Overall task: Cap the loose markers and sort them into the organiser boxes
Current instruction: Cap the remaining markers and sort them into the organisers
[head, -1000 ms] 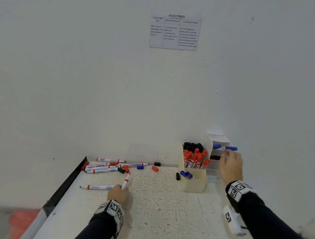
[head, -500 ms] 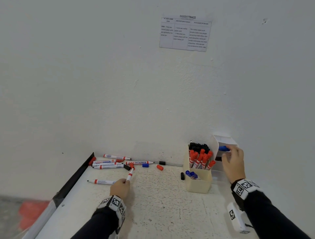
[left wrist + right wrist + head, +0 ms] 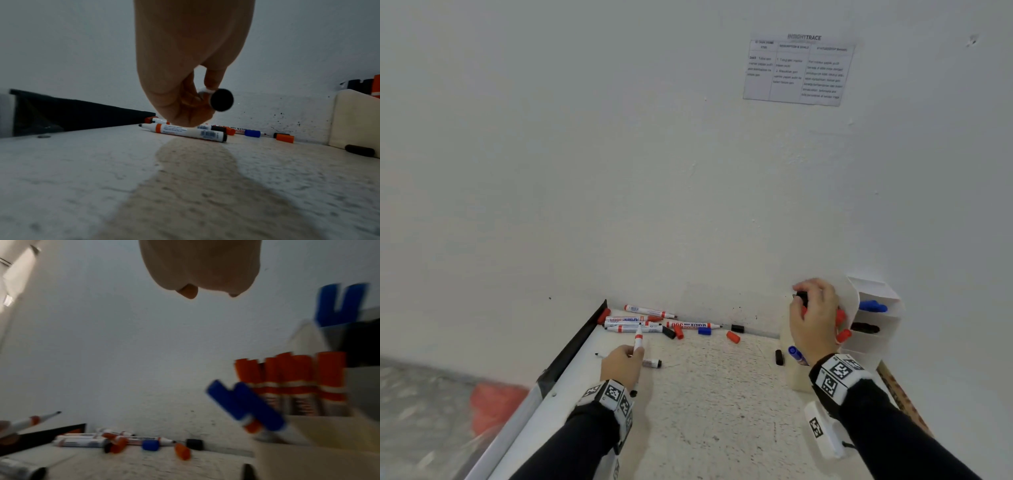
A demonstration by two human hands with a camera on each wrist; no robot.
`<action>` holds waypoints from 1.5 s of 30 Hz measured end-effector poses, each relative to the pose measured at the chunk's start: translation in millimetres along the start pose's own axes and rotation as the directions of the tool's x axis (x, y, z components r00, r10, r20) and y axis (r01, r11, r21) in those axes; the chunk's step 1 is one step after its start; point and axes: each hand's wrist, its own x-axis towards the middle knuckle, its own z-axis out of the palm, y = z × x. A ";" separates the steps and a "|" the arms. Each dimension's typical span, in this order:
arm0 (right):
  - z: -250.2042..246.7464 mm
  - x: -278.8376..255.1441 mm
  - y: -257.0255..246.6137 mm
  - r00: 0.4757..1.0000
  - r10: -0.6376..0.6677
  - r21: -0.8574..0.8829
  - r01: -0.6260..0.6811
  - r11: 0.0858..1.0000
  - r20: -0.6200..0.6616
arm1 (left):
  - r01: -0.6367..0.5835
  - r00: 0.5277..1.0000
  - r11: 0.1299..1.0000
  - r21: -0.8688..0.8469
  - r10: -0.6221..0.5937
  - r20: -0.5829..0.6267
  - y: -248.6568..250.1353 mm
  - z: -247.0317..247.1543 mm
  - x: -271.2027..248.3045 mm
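My left hand (image 3: pixel 632 354) grips an uncapped red marker (image 3: pixel 638 339), tip pointing away; its black butt end (image 3: pixel 222 99) faces the left wrist camera. Beneath that hand lies another marker (image 3: pixel 652 363). My right hand (image 3: pixel 808 303) hovers over the cream organiser box (image 3: pixel 796 380) with loosely curled fingers and nothing visible in it. Red markers (image 3: pixel 840 334) and blue markers (image 3: pixel 796 354) stand in that box. The white shelf box (image 3: pixel 876 287) holds blue markers (image 3: pixel 871 306) above a black one (image 3: pixel 864 328). Loose markers (image 3: pixel 637 323) lie by the wall.
Loose caps lie near the wall: red (image 3: pixel 732 337), blue (image 3: pixel 704 330), black (image 3: pixel 737 329); another black cap (image 3: pixel 779 357) sits beside the cream box. A black strip (image 3: pixel 571 356) edges the table's left side. A printed sheet (image 3: pixel 799 68) hangs on the wall.
My right hand has let go of the blue marker in the white shelf box and moved left over the cream box. My left hand still holds its red marker.
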 end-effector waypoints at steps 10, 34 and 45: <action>80.5 -45.2 -3.7 0.337 0.543 -0.523 -0.154 0.838 0.769 | 0.127 0.986 0.966 -0.224 -0.099 0.132 -17.6 -22.7 3.2; 92.7 -58.4 29.6 0.505 0.677 -0.713 -0.161 0.683 0.535 | -0.288 0.928 0.948 0.138 0.240 0.284 -5.6 40.1 10.4; 95.6 -76.5 -1.7 0.625 0.228 -0.093 -0.242 0.966 0.747 | -0.307 0.926 0.942 0.132 0.265 0.269 -9.4 39.6 5.8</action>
